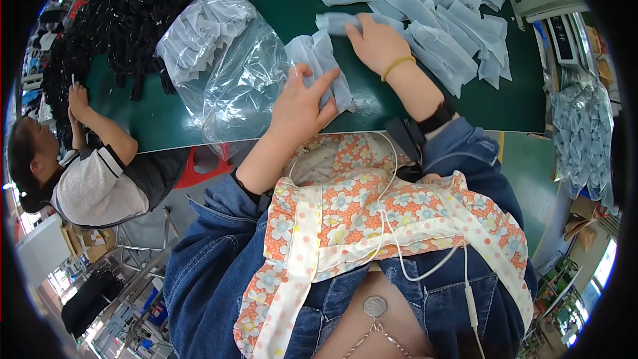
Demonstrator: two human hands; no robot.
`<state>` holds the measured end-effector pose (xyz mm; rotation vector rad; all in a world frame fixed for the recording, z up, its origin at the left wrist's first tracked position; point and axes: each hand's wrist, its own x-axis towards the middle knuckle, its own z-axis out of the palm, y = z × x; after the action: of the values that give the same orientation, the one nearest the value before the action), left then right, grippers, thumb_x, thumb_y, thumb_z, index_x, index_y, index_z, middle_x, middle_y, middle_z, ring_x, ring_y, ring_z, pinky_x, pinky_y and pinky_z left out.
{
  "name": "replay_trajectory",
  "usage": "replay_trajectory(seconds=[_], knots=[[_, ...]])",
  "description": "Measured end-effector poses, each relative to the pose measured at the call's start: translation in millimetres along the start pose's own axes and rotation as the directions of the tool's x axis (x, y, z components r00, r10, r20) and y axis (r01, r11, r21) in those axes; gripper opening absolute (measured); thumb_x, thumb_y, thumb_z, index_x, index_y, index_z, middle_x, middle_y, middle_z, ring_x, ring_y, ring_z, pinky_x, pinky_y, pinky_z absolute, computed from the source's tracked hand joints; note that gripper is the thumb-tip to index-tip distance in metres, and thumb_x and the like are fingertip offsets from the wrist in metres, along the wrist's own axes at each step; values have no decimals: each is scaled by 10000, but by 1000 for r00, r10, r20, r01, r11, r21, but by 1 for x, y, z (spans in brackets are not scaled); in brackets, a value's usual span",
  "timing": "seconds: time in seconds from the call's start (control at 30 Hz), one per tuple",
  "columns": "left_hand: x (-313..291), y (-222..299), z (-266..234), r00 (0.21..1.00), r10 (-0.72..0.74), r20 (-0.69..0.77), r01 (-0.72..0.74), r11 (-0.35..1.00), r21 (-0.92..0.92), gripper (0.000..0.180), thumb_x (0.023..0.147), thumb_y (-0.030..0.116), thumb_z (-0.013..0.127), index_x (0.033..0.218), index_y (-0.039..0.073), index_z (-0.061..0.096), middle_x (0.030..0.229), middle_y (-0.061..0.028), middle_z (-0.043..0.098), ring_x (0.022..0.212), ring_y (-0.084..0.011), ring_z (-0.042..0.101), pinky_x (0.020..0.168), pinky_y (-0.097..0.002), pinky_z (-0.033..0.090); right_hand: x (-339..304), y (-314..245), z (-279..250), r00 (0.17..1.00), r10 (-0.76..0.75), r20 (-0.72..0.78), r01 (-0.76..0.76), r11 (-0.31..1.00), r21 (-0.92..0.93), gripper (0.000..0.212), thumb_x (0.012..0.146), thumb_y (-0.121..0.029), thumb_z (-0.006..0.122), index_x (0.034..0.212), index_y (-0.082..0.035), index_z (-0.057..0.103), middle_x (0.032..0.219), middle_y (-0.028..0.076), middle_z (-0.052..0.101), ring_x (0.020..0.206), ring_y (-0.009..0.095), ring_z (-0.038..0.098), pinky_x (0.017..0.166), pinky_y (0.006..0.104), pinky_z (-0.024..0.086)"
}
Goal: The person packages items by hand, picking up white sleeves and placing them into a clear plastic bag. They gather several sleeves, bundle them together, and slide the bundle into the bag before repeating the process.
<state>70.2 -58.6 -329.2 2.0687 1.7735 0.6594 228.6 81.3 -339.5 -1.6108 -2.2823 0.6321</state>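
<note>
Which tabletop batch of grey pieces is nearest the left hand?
The small stack under the left hand, right of the clear bag. The bagged batch and the big heap at right both lie farther from that hand.

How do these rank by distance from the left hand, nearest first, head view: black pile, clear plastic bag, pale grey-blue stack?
From the left hand:
1. Pale grey-blue stack: at its fingers.
2. Clear plastic bag: just to its left.
3. Black pile: beyond the bag, upper left.
</note>
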Motion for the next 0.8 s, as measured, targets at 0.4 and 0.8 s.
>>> replay_trajectory(seconds=[0.4, 0.8], knots=[[7, -14, -10, 999, -14, 44, 17, 998, -53, 503, 732, 232, 637, 1226, 219, 543, 1082, -170, 429, 896, -338, 563, 713, -397, 504, -55, -13, 8, 991, -51, -121, 80, 966, 246, 471, 768, -129, 636, 1219, -70, 512, 852, 132, 556, 727, 261, 576, 665, 371, 481], [22, -17, -30, 976, -66, 209, 55, 997, 58, 580, 726, 254, 619, 1289, 314, 489, 1080, -171, 435, 690, -349, 587, 609, -437, 510, -11, -17, 9, 955, -142, 262, -96, 688, 720, 368, 823, -116, 538, 1167, 11, 555, 790, 56, 593, 698, 137, 555, 649, 279, 454]])
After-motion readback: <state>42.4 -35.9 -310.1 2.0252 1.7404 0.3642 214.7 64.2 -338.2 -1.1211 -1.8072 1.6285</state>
